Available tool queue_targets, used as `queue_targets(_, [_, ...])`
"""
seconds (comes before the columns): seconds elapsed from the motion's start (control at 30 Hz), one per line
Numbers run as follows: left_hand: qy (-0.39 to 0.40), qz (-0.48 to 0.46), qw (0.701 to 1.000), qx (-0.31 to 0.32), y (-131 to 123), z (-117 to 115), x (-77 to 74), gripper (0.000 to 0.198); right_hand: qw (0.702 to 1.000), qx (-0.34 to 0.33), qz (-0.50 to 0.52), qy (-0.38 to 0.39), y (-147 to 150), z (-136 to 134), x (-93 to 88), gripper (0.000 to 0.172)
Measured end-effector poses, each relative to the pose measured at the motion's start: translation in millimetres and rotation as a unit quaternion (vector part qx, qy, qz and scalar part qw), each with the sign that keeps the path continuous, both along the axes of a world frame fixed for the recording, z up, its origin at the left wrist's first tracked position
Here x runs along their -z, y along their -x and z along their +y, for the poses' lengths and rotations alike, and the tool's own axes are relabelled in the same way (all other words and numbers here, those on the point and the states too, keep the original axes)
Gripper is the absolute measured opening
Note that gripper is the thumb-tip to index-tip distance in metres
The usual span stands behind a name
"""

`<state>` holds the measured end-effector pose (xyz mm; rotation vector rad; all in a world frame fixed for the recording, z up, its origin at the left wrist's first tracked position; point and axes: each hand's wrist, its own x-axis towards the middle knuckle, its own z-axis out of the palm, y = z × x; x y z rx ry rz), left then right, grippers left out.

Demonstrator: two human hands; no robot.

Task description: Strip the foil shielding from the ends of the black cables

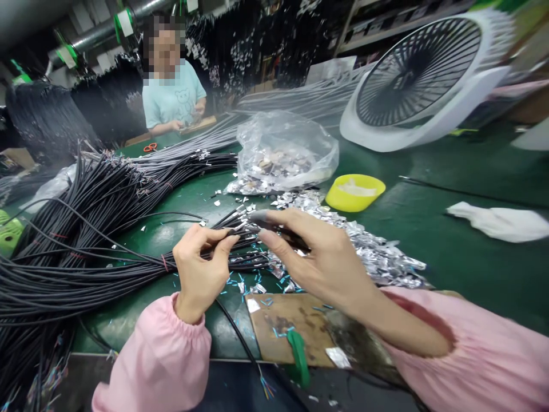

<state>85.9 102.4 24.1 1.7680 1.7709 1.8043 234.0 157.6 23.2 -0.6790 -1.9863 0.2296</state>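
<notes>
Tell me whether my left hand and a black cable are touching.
Touching: the head view shows the left hand with a black cable pinched between its thumb and forefinger.

The person's left sleeve (158, 355), at lower left, is pink and loose with a gathered cuff (189, 328); the matching right sleeve (476, 349), at lower right, opens wider.
</notes>
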Motion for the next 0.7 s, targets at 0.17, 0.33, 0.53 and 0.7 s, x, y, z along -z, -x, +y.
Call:
queue_targets(0.17, [0.01, 0.0, 1.0, 0.002, 0.2, 0.0, 0.3, 0.006, 0.98, 0.087, -0.041, -0.176, -3.9, -4.3, -4.2, 0.013])
queue_targets(0.33, [0.013, 0.036, 0.999, -0.002, 0.4, -0.8, -0.1, 0.007, 0.958, 0.12, -0.09, -0.246, -6.5, -4.8, -7.7, 0.015])
queue_targets(0.53, [0.01, 0.062, 0.998, -0.001, -0.6, -0.7, -1.6, 0.008, 0.952, 0.121, -0.122, -0.253, -8.8, -4.8, -8.0, 0.016])
queue_targets(0.7, [0.005, 0.091, 0.996, 0.002, -1.0, -0.2, -2.4, 0.007, 0.946, 0.116, -0.138, -0.268, -10.0, -4.8, -7.7, 0.015])
